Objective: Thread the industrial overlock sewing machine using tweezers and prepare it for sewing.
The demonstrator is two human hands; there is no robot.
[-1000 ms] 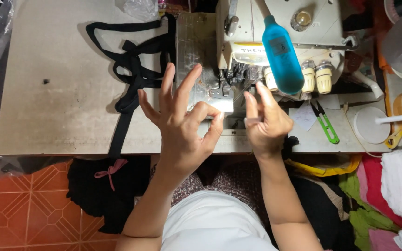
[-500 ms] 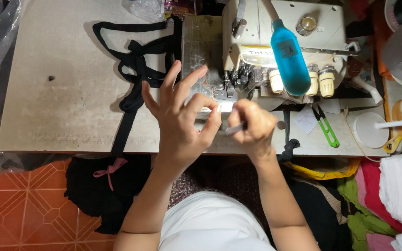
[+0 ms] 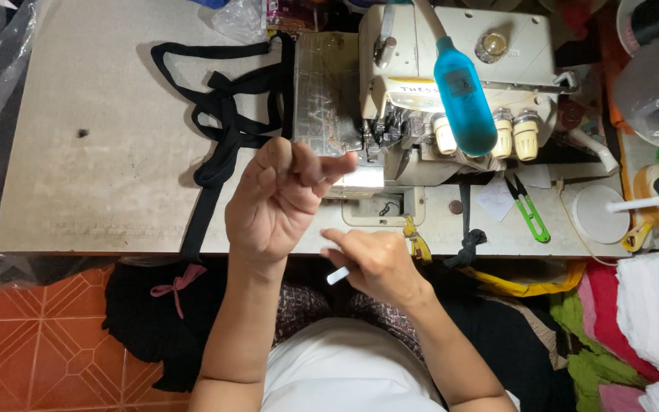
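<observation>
Both hands pulled back from the cream overlock sewing machine (image 3: 451,99): left hand (image 3: 276,202) half curled, empty; right hand (image 3: 371,263) pinches small white stiff stick (image 3: 337,275), light, lower centre; grip mid-shaft.

Matt black cloth strap (image 3: 226,130); glossy blue plastic bottle (image 3: 463,95)

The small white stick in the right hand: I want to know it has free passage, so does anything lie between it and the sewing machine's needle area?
The raised left hand hangs partly between the right hand with its small white stick and the needle area; nothing else visible does.
</observation>
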